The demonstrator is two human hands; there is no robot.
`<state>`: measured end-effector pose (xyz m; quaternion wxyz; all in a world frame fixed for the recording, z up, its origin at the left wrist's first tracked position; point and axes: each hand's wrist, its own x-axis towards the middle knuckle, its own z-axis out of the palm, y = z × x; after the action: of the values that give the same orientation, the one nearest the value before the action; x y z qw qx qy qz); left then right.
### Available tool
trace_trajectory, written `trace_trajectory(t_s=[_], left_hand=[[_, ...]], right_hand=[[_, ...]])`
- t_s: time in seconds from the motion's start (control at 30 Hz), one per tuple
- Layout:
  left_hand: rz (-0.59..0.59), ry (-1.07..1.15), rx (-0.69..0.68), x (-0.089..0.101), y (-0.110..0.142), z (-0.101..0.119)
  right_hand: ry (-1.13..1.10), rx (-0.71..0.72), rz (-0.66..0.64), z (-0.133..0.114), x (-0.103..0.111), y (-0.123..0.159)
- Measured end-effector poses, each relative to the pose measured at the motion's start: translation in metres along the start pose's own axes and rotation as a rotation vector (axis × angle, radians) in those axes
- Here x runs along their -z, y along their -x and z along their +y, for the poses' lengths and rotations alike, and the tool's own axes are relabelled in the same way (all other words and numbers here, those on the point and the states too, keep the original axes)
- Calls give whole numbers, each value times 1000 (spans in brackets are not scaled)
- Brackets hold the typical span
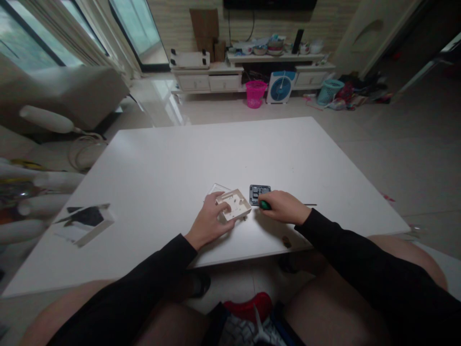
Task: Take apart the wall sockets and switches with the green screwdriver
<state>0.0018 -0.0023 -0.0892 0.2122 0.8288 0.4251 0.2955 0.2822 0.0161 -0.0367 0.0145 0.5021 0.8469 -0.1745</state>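
Observation:
In my left hand (212,216) is a cream-white plastic box (236,205), open side up, tilted above the table. The thumb reaches inside it and the fingers wrap its edge. A thin, clear-looking plate (217,187) lies partly hidden behind that hand. My right hand (284,206) is closed round the green handle of a screwdriver (264,205); its thin dark shaft sticks out to the right past the wrist. Just beyond the handle, a dark grey square panel (256,191) with slots and fittings lies on the table, partly covered by the right hand.
On the white table (216,149), an open white box (94,233) with dark pieces stands at the left. A small brown object (286,241) lies near the front edge. Beyond are a pink basket (255,93), a box fan (282,87) and a low cabinet (194,82).

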Motion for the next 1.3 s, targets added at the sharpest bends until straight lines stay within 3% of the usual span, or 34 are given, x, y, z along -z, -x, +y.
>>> trace_trajectory(t_s=[0.17, 0.5, 0.9, 1.3], left_hand=[[-66, -75, -96, 9, -3, 2], [-113, -56, 32, 10, -3, -1], [-128, -79, 43, 9, -3, 0], [-107, -86, -66, 7, -1, 1]], right_hand=[[9, 0, 0, -1, 0, 0], [12, -6, -13, 0, 0, 0], [19, -3, 3, -1, 0, 1], [27, 2, 5, -1, 1, 1]])
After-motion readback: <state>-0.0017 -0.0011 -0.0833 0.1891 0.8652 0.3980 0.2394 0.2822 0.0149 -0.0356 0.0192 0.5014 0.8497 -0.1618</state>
